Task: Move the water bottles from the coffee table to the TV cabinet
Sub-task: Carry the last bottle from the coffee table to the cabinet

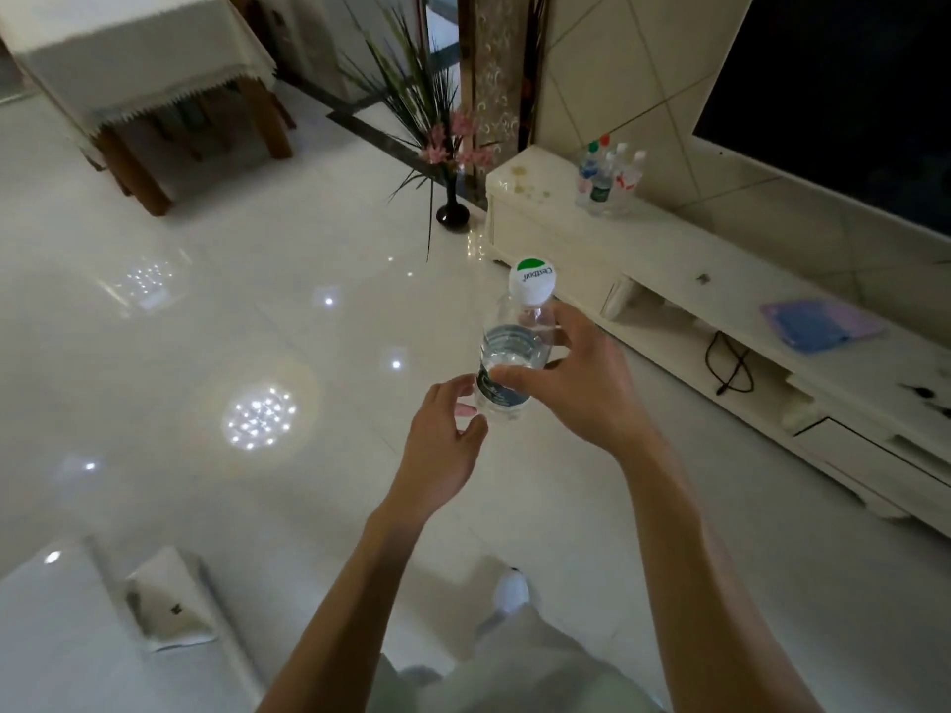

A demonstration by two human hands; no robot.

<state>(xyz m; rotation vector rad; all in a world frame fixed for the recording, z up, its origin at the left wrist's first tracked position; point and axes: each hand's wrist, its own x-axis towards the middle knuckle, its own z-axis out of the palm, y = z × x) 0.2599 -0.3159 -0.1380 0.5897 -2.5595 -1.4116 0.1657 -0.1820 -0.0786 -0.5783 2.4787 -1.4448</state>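
Note:
I hold a clear water bottle with a white and green cap upright in front of me, over the floor. My right hand grips its body from the right, thumb across the label. My left hand is at the bottle's lower left, its curled fingertips touching the base. Several other water bottles stand together on the left end of the white TV cabinet, against the wall. The white coffee table shows at the bottom left corner.
A dark TV hangs above the cabinet. A blue-purple flat item lies on the cabinet top, with a black cable below. A black vase with a plant stands by the cabinet's left end. A cloth-covered table is far left.

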